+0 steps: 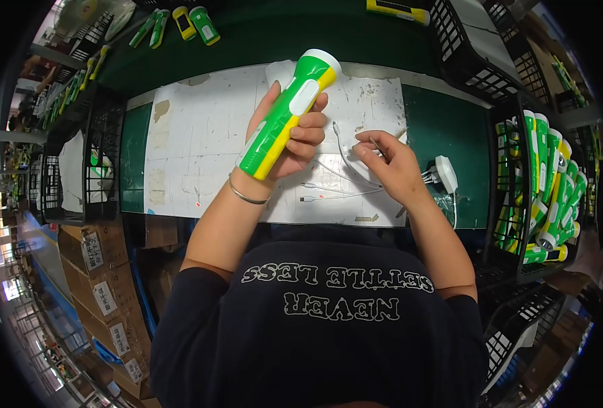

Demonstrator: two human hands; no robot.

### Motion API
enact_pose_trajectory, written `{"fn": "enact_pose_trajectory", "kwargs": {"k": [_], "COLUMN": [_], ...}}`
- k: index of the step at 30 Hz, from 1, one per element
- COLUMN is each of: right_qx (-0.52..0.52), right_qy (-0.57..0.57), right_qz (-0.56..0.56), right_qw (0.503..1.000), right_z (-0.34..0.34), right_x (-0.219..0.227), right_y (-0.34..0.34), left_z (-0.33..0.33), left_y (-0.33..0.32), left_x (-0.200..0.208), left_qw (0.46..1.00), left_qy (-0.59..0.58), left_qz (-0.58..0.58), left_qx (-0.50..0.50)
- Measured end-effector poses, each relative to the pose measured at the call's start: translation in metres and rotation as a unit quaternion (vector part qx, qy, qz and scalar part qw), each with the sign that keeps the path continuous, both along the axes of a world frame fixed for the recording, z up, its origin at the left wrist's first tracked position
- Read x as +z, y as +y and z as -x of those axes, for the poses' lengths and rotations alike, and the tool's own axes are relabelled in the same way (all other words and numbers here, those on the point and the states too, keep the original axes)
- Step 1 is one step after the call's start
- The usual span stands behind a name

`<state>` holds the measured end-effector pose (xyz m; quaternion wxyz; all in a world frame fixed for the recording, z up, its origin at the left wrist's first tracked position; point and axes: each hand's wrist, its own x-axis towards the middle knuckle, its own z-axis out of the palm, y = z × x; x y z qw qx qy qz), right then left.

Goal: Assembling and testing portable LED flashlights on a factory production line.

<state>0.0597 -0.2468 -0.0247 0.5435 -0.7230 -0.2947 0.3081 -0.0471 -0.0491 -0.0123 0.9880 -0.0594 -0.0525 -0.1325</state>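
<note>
My left hand (304, 139) is wrapped around a green and yellow flashlight (274, 129) with a white head and a white switch panel. It is tilted, head pointing up and to the right, over the white work sheet (213, 143). My right hand (393, 166) hovers to the right of it, with thumb and fingers pinched together; a thin bit of something shows between them, too small to name. Beside and below that hand, white charging cables (345, 156) spread across the sheet, their plug ends loose. A white power adapter (445, 173) stands just right of my right wrist.
On the right, a black crate (519, 255) is full of green and yellow flashlights (553, 183). Several more flashlights (206, 26) lie at the back left of the green table (444, 122). Another black basket (97, 183) stands at the left, above cardboard boxes (97, 285).
</note>
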Motion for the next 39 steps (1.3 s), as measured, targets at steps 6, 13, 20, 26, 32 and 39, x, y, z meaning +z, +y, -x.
{"fn": "enact_pose_trajectory", "kwargs": {"k": [6,13,20,26,32,39], "right_qx": [0.074,0.023,-0.028,-0.072,-0.468,-0.561], "right_qy": [0.132,-0.126,-0.212,-0.321,-0.308,-0.278], "right_qz": [-0.111,-0.054,-0.103,-0.071,0.101,0.428], "right_qw": [0.982,0.990,0.971,0.942,0.822,0.652], "right_z": [0.000,-0.002,-0.002,-0.010,-0.069,-0.151], "right_x": [0.008,-0.003,-0.018,0.020,0.122,0.098], "right_y": [-0.006,-0.006,-0.015,-0.058,-0.185,-0.370], "left_z": [0.000,0.002,0.000,0.004,0.018,0.005], "left_y": [-0.012,-0.045,-0.058,-0.042,-0.023,0.024], "left_x": [0.009,0.037,0.033,0.027,0.013,0.003], "left_qw": [0.888,0.601,0.532,0.582,0.573,0.529], "left_qy": [-0.006,-0.053,-0.106,-0.024,0.042,0.072], "left_qz": [-0.410,-0.757,-0.792,-0.780,-0.761,-0.776], "left_qx": [0.208,0.251,0.281,0.229,0.302,0.336]}}
